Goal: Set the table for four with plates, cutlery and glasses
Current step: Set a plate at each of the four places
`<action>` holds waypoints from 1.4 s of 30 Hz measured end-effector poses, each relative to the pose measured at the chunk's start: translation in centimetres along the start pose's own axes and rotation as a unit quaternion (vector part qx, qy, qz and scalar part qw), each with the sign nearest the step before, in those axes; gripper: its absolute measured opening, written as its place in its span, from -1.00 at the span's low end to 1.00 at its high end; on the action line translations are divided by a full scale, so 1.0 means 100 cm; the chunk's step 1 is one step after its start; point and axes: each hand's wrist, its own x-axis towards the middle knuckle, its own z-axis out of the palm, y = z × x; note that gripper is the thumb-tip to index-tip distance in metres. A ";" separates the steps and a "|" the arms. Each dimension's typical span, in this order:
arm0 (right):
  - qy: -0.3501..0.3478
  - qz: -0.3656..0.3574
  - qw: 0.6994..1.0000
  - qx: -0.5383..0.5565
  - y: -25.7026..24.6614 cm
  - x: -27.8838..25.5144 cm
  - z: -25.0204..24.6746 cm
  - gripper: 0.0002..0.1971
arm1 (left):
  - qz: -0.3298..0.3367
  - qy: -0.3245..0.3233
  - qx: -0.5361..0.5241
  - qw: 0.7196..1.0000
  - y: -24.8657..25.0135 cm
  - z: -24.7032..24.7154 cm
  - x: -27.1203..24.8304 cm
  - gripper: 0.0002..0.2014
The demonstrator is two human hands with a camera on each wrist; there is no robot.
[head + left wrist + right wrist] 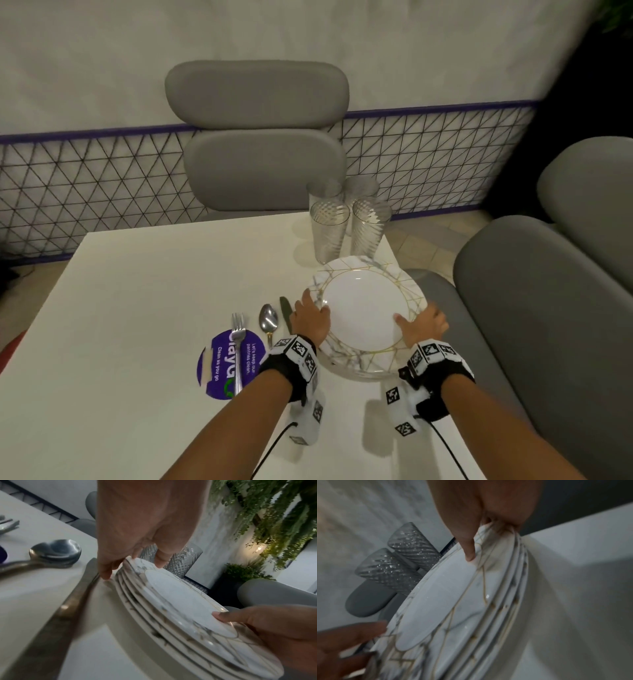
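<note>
Both hands (pixel 310 318) grip the plates (pixel 180 601), stacked only in wrist views.

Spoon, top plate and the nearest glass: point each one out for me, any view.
spoon (pixel 268 319), head view, on its bowl.
top plate (pixel 363 308), head view, on its bare white centre.
nearest glass (pixel 329 233), head view, on its ribbed side wall.

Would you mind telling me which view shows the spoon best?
The head view: the whole spoon lies sharp between fork and knife. The left wrist view shows it blurred, its handle cut off; the right wrist view misses it.
</note>
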 end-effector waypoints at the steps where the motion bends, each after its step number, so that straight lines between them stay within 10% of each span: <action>1: -0.003 0.017 1.000 0.025 0.003 0.001 0.000 -0.18 | -0.012 0.005 -0.026 1.000 0.001 0.003 0.002 -0.39; 19: -0.002 0.091 0.931 0.355 0.007 -0.057 -0.018 -0.43 | -0.014 0.023 -0.365 0.931 -0.036 -0.048 -0.043 -0.65; 42: 0.025 0.194 0.921 0.336 0.035 -0.099 -0.027 -0.50 | -0.057 0.358 -0.469 0.805 -0.248 -0.269 -0.147 -0.40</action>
